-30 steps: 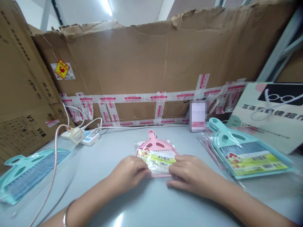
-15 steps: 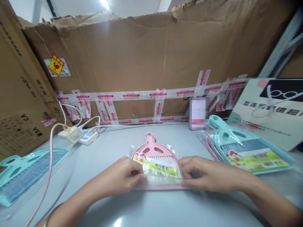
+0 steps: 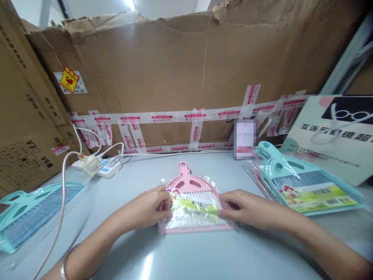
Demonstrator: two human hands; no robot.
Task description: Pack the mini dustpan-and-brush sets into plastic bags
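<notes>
We're watching a big carton (image 3: 163,70) filling the back, its top edge running ragged, its lower front wearing bands of tape (image 3: 177,116). The grey desk (image 3: 186,256) is stretching from it towards us. A second box (image 3: 26,105) is standing on our left, and over on the right a printed bag (image 3: 317,151) is showing behind the wrapped right blue set (image 3: 314,186). The left blue set (image 3: 40,214) is lying at the far left, a pale cable (image 3: 63,198) passing in front of it. And here, mid-desk, the wrapped pink set (image 3: 195,196) is sitting between our hands, handle pointing away, label facing up. Our left hand (image 3: 151,206) is pinching its left edge, fingers closing narrow; our right hand (image 3: 247,206) is gripping its right edge, fingers bending round just as narrowly. Near the second box we're spotting a power strip (image 3: 109,169), and on our left wrist a bangle (image 3: 63,268) is shining.
</notes>
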